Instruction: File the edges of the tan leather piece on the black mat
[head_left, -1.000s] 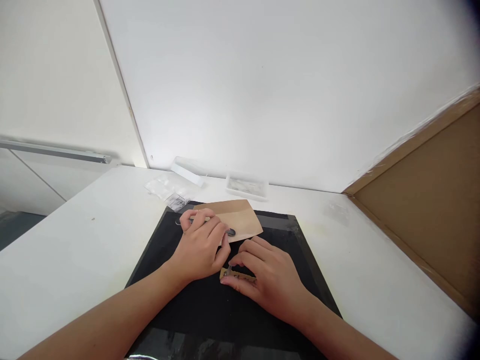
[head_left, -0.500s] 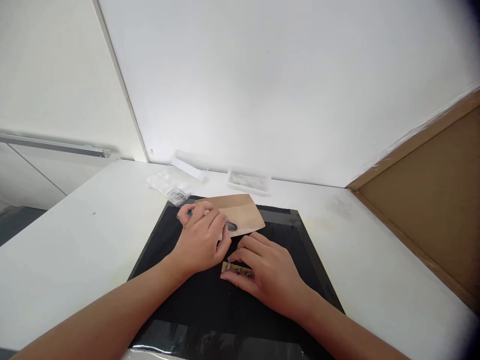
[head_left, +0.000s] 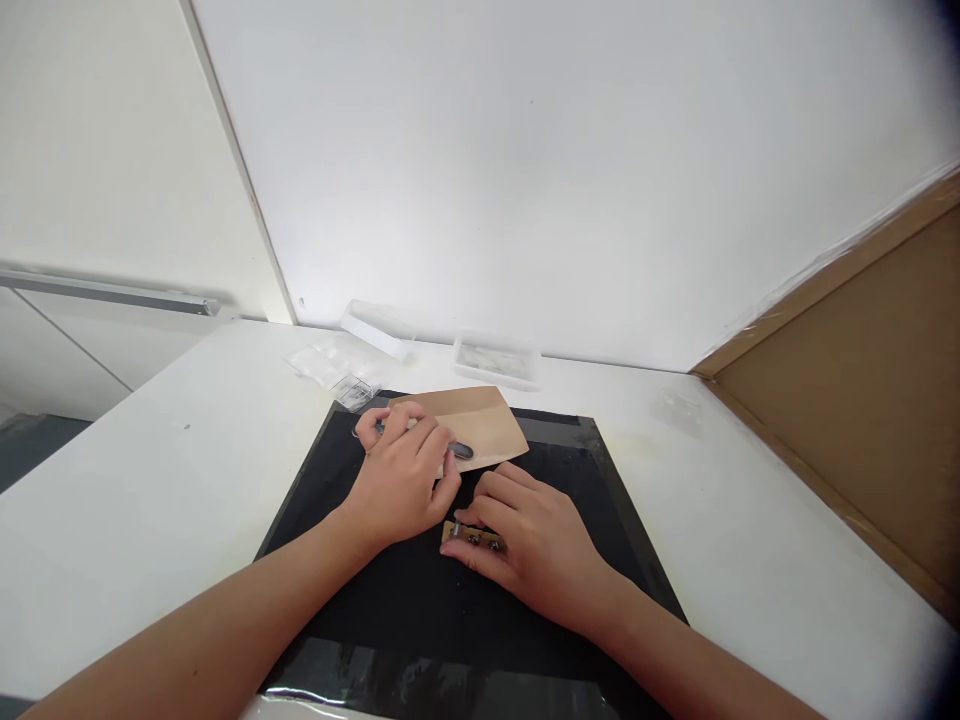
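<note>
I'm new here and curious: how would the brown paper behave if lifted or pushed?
The brown paper would probably feel light and bend easily, as its edge looks thin. A line between two shades hints at a crease, where it may fold first. Pushed, it might slide or buckle, lying fairly flat over the black mat.

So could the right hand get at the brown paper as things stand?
Probably yes: the right hand looks close to the brown paper, with only black mat visible between. But it seems to be gripping the tan strip, so it would likely need to let go first.
</note>
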